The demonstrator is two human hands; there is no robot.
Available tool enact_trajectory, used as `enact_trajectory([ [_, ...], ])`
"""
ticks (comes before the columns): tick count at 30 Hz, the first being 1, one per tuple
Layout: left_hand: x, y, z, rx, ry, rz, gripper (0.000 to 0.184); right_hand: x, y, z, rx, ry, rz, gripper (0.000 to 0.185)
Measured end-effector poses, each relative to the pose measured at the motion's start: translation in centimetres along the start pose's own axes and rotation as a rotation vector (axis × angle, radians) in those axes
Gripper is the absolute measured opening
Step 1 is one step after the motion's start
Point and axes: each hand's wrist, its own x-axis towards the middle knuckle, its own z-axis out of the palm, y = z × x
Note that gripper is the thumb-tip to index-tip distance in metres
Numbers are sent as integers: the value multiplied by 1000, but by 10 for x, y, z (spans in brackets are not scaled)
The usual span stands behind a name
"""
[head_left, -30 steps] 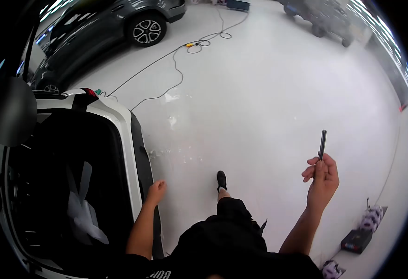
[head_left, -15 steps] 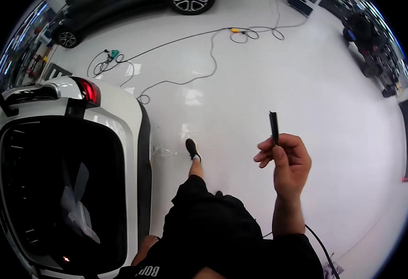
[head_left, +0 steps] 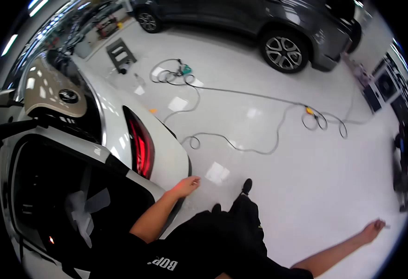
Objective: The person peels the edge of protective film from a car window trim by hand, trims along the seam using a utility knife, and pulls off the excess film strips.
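Note:
My left hand (head_left: 187, 187) hangs beside the rear corner of a white car (head_left: 167, 160), just below its red tail light (head_left: 142, 146). Its fingers are loosely stretched, and nothing shows in them. Far to the right, over the floor, my right hand (head_left: 373, 231) is closed around a thin black strip-like tool. Only a small tip of the tool (head_left: 387, 227) sticks out past the fingers now, and its exact kind is unclear. The car's rear opening (head_left: 125, 186) is dark, with crumpled translucent film (head_left: 81, 214) inside or reflected there; I cannot tell which.
Dark cables (head_left: 241, 92) loop across the pale glossy floor, with a green connector (head_left: 185, 69) and a yellow one (head_left: 309, 110). A dark grey car (head_left: 232, 28) stands ahead. A grey step stool (head_left: 120, 55) is beyond the white car. Equipment (head_left: 385, 86) lines the right side.
My view has swung up and left toward the grey car. My right hand has dropped outward to the right with the black tool. My left hand has come forward beside the white car.

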Motion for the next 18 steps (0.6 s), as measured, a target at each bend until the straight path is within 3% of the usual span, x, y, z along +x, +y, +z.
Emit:
enact_trajectory([
  [1, 21, 19, -9, -3, 28, 34, 43, 26, 28, 15, -464, 477, -227, 21],
  [3, 51, 41, -29, -37, 95, 36, 42, 35, 156, 4, -787, 627, -186, 21],
  [6, 99, 35, -35, 86, 212, -111, 45, 22, 406, -11, -983, 703, 153, 21],
  [10, 150, 49, -43, 63, 253, -408, 50, -83, 728, 6, -1007, 690, 899, 22],
  [13, 185, 109, -72, -261, 410, -387, 50, -144, 909, 31, -937, 681, 1381, 23],
  [15, 218, 117, -80, -318, 464, -358, 50, -145, 1045, 40, -828, 639, 1482, 25],
  [17, 254, 114, -105, -352, 438, -292, 52, -118, 1227, 51, -559, 595, 1420, 26],
  [18, 271, 113, -125, -361, 435, -257, 52, -88, 1315, 92, -375, 514, 1360, 27],
])
